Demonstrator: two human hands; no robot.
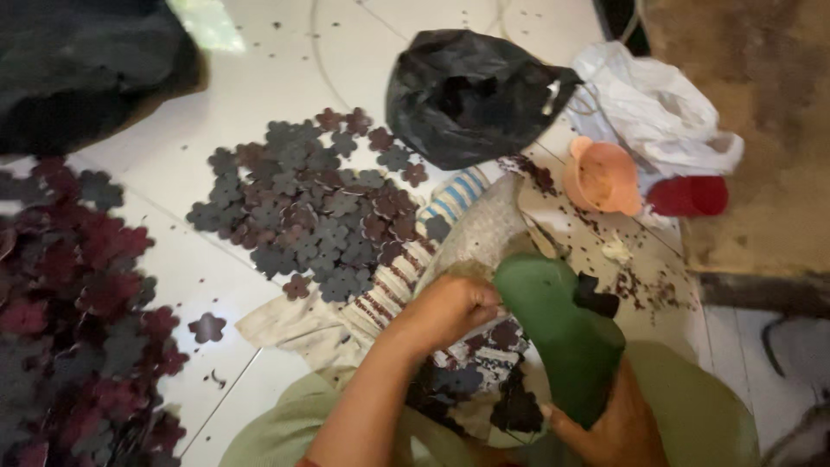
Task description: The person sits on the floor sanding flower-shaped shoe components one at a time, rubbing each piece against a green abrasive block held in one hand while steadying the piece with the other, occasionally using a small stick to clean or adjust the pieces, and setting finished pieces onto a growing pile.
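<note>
Far left of the frame: dark red flower-shaped pieces [78,303] lying heaped on the white floor [173,156]. Centre: grey and maroon flower cutouts [311,207] spreading in a flat pile. Lower centre: left hand [445,311] pinching a striped cloth [406,277]. Lower right: right hand [614,428] gripping a green block [562,333]. Upper right: black bag [467,95], white bag [657,108], orange funnel [601,177], red cup [689,196] sitting together.

A white tiled floor [173,156] carries two heaps of dark flower-shaped cutouts, one grey-brown pile [311,207] at centre and a maroon pile [78,320] at left. A black plastic bag [467,95], a white bag [657,112], an orange funnel [601,177] and a red cup [689,196] lie beyond, beside a striped cloth [380,303].
</note>
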